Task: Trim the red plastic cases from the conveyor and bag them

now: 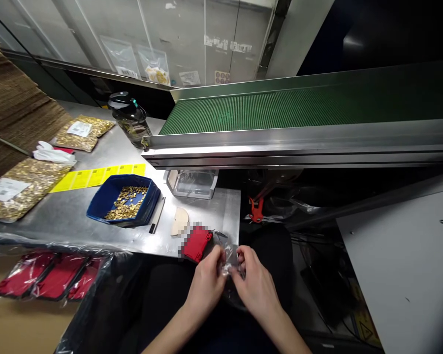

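Observation:
My left hand and my right hand meet just below the front edge of the metal table. Both pinch a small clear plastic bag between their fingertips. A red plastic part lies at the table's edge, right beside my left fingers. A blue tray with several small gold pieces stands further left on the table.
A green conveyor belt runs across the back right. Bags of gold parts, yellow labels, white gloves, a dark jar and a clear box sit on the table. Bagged red parts lie low at the left.

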The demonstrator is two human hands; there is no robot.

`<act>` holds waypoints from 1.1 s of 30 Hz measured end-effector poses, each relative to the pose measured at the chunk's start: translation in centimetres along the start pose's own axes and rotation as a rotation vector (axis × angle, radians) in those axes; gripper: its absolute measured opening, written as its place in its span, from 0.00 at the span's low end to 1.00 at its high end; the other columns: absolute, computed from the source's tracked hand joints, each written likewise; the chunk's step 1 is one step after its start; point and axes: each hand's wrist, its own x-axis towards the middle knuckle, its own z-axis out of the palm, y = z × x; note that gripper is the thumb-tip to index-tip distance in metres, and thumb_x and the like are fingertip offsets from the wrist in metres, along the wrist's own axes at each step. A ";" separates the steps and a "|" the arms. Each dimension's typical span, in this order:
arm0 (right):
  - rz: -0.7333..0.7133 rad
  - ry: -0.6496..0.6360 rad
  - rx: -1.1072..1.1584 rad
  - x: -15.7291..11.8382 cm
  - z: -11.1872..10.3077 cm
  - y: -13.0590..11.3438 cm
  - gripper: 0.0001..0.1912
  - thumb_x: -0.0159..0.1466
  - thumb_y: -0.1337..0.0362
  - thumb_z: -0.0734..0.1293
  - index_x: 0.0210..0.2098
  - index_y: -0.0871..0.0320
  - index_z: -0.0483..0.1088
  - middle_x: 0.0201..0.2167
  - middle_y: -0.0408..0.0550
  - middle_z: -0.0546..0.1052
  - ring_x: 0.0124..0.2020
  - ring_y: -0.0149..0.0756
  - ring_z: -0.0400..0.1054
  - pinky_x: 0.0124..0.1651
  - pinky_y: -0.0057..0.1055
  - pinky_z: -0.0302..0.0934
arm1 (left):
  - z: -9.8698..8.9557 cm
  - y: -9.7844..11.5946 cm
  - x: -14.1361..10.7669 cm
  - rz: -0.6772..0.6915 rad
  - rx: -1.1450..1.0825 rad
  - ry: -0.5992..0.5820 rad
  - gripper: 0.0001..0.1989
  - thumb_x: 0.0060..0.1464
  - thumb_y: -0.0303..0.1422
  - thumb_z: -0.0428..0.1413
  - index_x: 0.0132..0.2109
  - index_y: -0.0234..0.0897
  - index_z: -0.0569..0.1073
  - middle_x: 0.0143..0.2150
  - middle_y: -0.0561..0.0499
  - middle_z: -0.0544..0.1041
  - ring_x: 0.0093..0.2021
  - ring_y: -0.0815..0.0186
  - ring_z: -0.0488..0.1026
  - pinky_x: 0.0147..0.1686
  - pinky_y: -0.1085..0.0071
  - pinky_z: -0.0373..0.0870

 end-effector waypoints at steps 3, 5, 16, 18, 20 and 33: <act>0.126 -0.044 0.203 1.6 -0.1 -0.2 0.07 0.67 0.60 0.62 0.34 0.55 0.68 0.22 0.40 0.72 0.24 0.32 0.66 0.30 0.28 0.52 | -1.2 -1.1 -2.3 -0.012 0.037 -0.113 0.06 0.53 0.24 0.53 0.33 0.41 0.66 0.29 0.55 0.68 0.29 0.65 0.63 0.31 0.71 0.59; 0.129 -0.166 0.332 2.2 0.0 0.0 0.06 0.64 0.60 0.66 0.34 0.56 0.70 0.22 0.39 0.72 0.24 0.30 0.65 0.28 0.25 0.52 | -2.6 -2.8 -3.8 -0.089 0.032 -0.142 0.04 0.56 0.28 0.55 0.34 0.40 0.68 0.30 0.55 0.68 0.31 0.65 0.64 0.33 0.71 0.60; 0.581 -0.577 1.410 1.6 9.1 -3.8 0.28 0.57 0.47 0.78 0.45 0.63 0.75 0.49 0.58 0.79 0.45 0.37 0.78 0.47 0.30 0.71 | -10.4 -10.4 -10.6 -0.626 -0.389 0.439 0.28 0.42 0.55 0.70 0.35 0.36 0.72 0.25 0.55 0.73 0.21 0.70 0.65 0.21 0.76 0.59; 0.685 -0.493 1.565 1.9 11.2 -5.3 0.29 0.52 0.49 0.81 0.44 0.61 0.74 0.50 0.57 0.79 0.45 0.37 0.78 0.46 0.30 0.72 | -10.8 -10.5 -10.2 -0.598 -0.374 0.465 0.29 0.42 0.56 0.70 0.37 0.36 0.73 0.29 0.51 0.78 0.25 0.65 0.72 0.27 0.72 0.69; 0.708 -0.380 1.580 2.2 12.4 -5.9 0.29 0.52 0.49 0.81 0.45 0.59 0.73 0.51 0.53 0.79 0.45 0.36 0.78 0.44 0.27 0.71 | -10.7 -10.6 -9.5 -0.556 -0.331 0.482 0.29 0.43 0.57 0.69 0.37 0.36 0.72 0.29 0.51 0.78 0.27 0.63 0.73 0.29 0.71 0.71; 0.477 -0.047 1.322 2.6 11.1 -3.3 0.30 0.61 0.46 0.73 0.55 0.57 0.70 0.50 0.51 0.80 0.44 0.40 0.79 0.43 0.31 0.71 | -8.6 -10.7 -8.1 -0.427 0.002 0.462 0.25 0.56 0.58 0.58 0.34 0.37 0.72 0.23 0.57 0.65 0.25 0.67 0.61 0.26 0.75 0.55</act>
